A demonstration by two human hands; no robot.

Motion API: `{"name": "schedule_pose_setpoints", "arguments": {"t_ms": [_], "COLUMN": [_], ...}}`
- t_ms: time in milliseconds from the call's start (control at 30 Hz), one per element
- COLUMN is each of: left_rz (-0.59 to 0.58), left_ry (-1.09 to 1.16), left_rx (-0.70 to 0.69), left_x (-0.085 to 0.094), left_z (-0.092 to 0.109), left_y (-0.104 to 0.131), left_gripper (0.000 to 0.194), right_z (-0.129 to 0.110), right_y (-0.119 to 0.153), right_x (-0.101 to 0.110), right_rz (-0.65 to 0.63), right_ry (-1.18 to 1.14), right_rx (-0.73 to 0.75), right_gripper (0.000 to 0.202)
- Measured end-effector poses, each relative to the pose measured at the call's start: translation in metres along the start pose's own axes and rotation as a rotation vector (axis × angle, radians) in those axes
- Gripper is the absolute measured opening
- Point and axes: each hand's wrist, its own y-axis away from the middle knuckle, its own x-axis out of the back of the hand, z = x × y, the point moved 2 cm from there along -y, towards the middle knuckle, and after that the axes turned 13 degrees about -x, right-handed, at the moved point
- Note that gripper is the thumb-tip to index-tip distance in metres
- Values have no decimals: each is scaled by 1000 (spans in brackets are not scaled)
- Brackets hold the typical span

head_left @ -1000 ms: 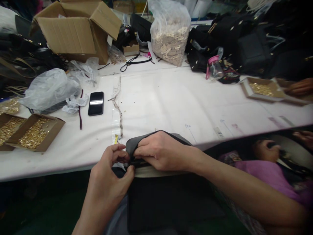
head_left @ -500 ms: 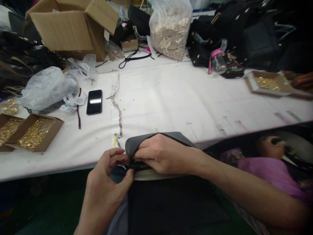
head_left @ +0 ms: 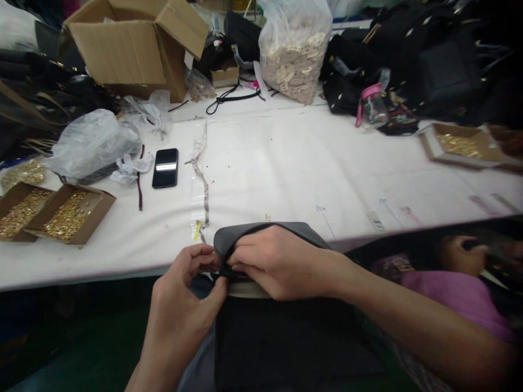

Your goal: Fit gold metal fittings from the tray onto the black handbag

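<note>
A black bag [head_left: 281, 337] rests on my lap at the table's front edge, its grey flap or upper edge raised and a pale band showing along the opening. My left hand [head_left: 183, 299] pinches the bag's left corner between thumb and fingers. The fingers of my right hand [head_left: 273, 261] reach into the opening from above, closed and bent toward that same corner. Whatever the right fingertips grip is hidden inside the bag.
On the white table [head_left: 261, 169] lie a phone [head_left: 165, 168], boxes of gold metal pieces [head_left: 69, 215], a plastic bag [head_left: 93, 144], a carton [head_left: 122, 51] and a bag of beige pieces [head_left: 296, 60]. A pink-lidded bottle [head_left: 373, 109] stands right. A co-worker's hand [head_left: 463, 255] is at right.
The view has shifted slightly, so the table things appear a little further right. Both hands keep nearly the same hold at the bag's corner.
</note>
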Motion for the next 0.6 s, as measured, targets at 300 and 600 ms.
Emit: {"name": "schedule_pose_setpoints", "arguments": {"t_ms": [300, 600], "left_rz": [33, 31], "left_ry": [3, -11], "left_rx": [-14, -53], "left_x": [0, 2], "left_z": [1, 2], "left_y": [3, 2], "left_gripper": [40, 39], "right_z": [-5, 14], "right_y": [-5, -10], "right_x": [2, -5], "right_rz": [7, -232], "right_ry": [-400, -859], "right_rx": [-277, -611], "right_gripper": [15, 20]}}
